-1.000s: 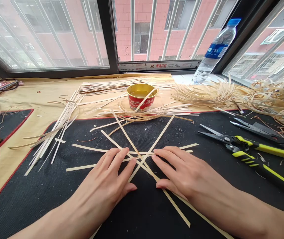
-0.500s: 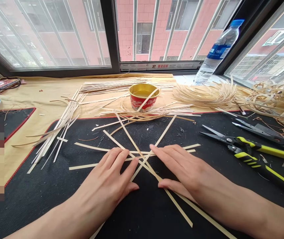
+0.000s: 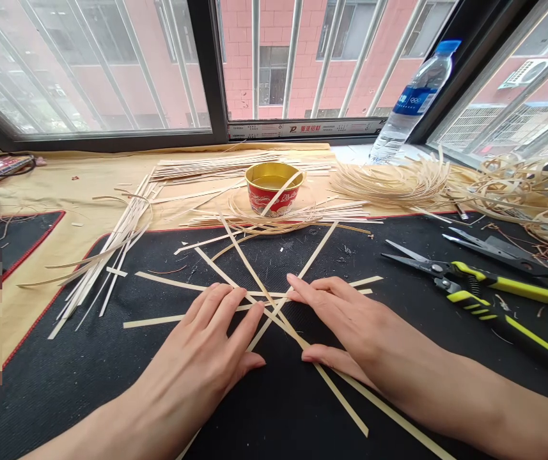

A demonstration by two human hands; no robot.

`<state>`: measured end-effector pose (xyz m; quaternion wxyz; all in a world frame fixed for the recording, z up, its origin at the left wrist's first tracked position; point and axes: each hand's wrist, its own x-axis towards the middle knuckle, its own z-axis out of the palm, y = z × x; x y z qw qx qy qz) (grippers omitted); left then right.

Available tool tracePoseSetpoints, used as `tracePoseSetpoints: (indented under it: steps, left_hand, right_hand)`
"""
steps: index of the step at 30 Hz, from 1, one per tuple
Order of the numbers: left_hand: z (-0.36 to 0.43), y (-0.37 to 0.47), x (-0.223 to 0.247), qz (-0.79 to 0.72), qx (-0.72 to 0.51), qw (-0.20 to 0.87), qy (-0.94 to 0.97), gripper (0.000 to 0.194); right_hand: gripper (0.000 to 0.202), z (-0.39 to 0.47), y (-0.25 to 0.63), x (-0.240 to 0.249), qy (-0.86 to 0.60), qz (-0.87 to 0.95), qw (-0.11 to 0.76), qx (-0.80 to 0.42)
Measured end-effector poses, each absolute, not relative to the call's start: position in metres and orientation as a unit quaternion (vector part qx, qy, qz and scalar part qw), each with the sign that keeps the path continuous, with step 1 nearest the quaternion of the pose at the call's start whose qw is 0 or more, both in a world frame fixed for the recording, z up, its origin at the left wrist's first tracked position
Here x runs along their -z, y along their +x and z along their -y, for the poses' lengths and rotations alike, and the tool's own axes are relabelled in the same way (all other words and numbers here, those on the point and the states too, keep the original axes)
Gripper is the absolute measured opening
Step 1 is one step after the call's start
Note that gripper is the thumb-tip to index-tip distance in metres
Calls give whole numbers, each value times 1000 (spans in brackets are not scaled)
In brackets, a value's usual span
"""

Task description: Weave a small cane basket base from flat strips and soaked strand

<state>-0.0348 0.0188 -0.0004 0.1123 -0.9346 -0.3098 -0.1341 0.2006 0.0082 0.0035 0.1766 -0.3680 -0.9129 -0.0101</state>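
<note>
Several flat, pale strips (image 3: 319,255), bamboo-like, lie crossed in a star on the black mat (image 3: 259,421). My left hand (image 3: 216,332) rests palm down on the strips left of the crossing, its fingers stretched out and its thumb apart. Across from it, my right hand (image 3: 345,326) lies over the strips on the right side, index finger extended and thumb touching near a long diagonal strip (image 3: 343,399). Neither hand is wrapped round a strip. Parts of the strips pass under both hands and are hidden there.
A red and gold tin bowl (image 3: 274,191) with a strip leaning on it stands behind. Yellow-black cutters (image 3: 465,287) and other pliers lie right. Loose strips (image 3: 115,249) spread left, coiled strips (image 3: 393,179) back right. A water bottle (image 3: 410,102) leans by the window.
The view has shifted slightly, so most things appear a little further left. The strips at the left have swung a touch; both hands keep nearly the same pose over the crossing.
</note>
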Motion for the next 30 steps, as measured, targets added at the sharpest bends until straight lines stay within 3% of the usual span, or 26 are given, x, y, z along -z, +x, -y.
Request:
tracePoseSetpoints:
  steps: [4, 11, 16, 30]
  left_hand:
    - [-18, -36, 4, 317, 147, 129, -928, 63]
    - [-18, -37, 1, 327, 158, 139, -921, 37]
    - [-18, -37, -3, 330, 164, 135, -920, 39]
    - [-18, -38, 0, 337, 148, 123, -922, 31]
  right_hand:
    - [78, -9, 201, -4, -373, 911, 176, -4]
    - [69, -8, 201, -5, -369, 914, 167, -10]
    - [56, -9, 200, -6, -375, 912, 161, -42]
    - [76, -5, 201, -6, -403, 899, 169, -27]
